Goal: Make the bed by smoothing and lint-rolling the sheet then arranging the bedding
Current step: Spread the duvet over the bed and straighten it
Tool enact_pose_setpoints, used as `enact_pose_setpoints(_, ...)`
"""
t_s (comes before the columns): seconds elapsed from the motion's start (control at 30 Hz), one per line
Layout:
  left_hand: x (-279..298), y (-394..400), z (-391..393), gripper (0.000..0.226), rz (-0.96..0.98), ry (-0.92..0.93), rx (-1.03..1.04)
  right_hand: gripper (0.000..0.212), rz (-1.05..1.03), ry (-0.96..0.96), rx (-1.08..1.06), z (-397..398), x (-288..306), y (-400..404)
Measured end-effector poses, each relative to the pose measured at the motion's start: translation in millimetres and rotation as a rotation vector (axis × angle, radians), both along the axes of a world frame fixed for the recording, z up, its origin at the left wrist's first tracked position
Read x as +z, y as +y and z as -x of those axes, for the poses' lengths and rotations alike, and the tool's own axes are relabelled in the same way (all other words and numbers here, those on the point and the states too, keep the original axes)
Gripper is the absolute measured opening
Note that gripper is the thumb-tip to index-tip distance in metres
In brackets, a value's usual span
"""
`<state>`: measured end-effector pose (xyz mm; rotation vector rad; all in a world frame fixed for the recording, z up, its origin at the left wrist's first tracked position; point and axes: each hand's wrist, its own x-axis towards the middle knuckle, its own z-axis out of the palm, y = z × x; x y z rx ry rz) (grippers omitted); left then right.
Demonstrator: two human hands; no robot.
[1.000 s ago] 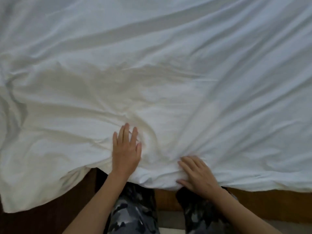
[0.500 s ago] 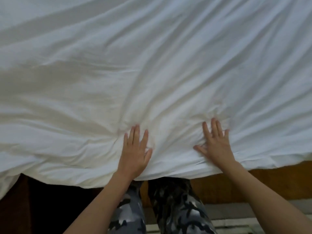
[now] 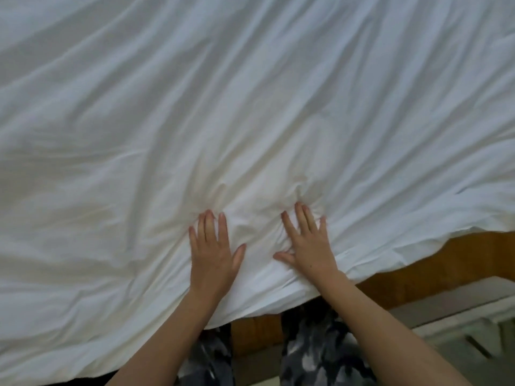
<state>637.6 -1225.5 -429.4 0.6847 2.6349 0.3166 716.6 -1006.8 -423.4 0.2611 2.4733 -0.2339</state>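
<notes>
Two flat, released: left hand and right hand, fingers straight, pressing white sheet near bed's near edge; creases running diagonally toward far right.

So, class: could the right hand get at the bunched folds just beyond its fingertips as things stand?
Probably yes: the right hand lies flat on the sheet, the bunched folds sit just past its fingers, and nothing lies between them.

Both hands flat, palms down, side by side.
Bare left hand and bare right hand: fingers straight, spread, pointing far; bare forearms reach in from near edge.
</notes>
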Motion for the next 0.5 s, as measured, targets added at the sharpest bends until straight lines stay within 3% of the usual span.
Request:
enact_pose_setpoints(0.17,7,47,5,0.065,-0.038,0.042,0.110,0.095,0.084,0.140,0.070,-8,0,18)
enact_pose_setpoints(0.27,-1,82,14,0.061,-0.030,0.145,0.074,0.083,0.140,0.281,0.237,-9,-4,57)
enact_pose_setpoints(0.33,-9,120,17,0.059,-0.030,0.180,0.059,0.073,0.138,0.372,0.288,-13,-6,103)
enact_pose_setpoints(0.5,-18,275,-25,0.072,-0.089,0.130,-0.005,0.067,-0.028,0.466,0.117,-42,1,295)
